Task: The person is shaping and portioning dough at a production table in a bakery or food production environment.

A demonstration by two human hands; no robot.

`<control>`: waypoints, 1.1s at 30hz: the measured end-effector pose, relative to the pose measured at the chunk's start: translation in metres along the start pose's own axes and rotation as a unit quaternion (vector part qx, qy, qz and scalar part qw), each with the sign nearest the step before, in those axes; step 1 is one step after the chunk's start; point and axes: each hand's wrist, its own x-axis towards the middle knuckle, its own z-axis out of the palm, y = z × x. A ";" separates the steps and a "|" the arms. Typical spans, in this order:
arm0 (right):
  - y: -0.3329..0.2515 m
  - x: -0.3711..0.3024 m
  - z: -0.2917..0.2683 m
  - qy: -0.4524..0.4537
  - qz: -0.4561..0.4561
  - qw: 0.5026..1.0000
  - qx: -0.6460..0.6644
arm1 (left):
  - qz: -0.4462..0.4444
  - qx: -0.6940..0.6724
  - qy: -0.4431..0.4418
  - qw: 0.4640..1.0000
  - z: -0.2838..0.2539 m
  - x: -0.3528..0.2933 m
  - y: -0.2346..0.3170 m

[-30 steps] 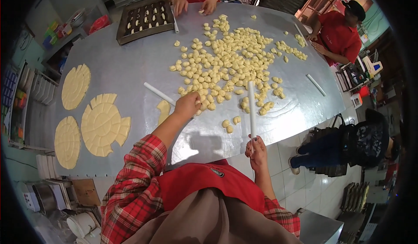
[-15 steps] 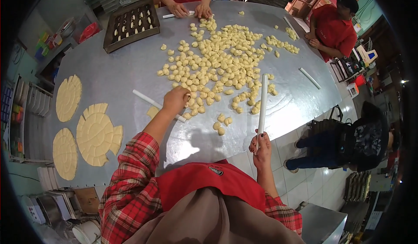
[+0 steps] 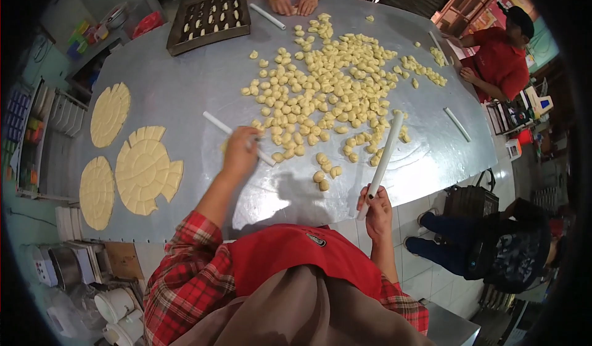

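My left hand (image 3: 242, 152) is over a white rod (image 3: 216, 123) lying on the metal table; motion blurs its fingers, so what they hold is unclear. A flat dough piece (image 3: 224, 144) shows partly from behind that hand. In my right hand (image 3: 377, 213) is a thicker white tube (image 3: 386, 155), gripped near its lower end and slanting up over the table's near edge. Just beyond both hands spreads a big heap of small pale dough pieces (image 3: 333, 74). A few dough lumps (image 3: 323, 174) sit apart, between my hands.
Scored dough rounds (image 3: 148, 168) lie at the left. A dark baking tray (image 3: 209, 19) with rows of pieces stands at the far left. Co-workers' hands (image 3: 295, 3) are at the far edge and at the right (image 3: 470, 74). Loose white rods (image 3: 457, 124) lie about the table (image 3: 203, 81).
My left hand has drawn back from the dough heap to over the rod. The tube in my right hand leans more to the right. The far co-worker's hands are now off their rod.
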 end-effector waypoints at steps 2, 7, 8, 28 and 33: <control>0.006 -0.004 -0.005 -0.014 0.034 0.999 -0.030 | -0.087 0.063 0.017 0.994 -0.040 -0.017 -0.034; 0.032 0.000 0.018 -0.062 0.094 0.991 -0.071 | -0.242 0.225 -0.106 0.938 -0.064 -0.065 -0.044; 0.040 0.001 0.027 -0.080 0.085 0.991 -0.065 | -0.210 0.243 -0.101 0.941 -0.059 -0.068 -0.042; 0.109 0.069 0.176 -0.119 -0.212 0.671 -0.701 | -0.309 -0.097 -0.115 0.939 -0.116 -0.121 -0.085; 0.134 0.062 0.240 -0.213 -0.372 0.682 -0.592 | -0.359 -0.209 -0.225 0.881 -0.129 -0.148 -0.085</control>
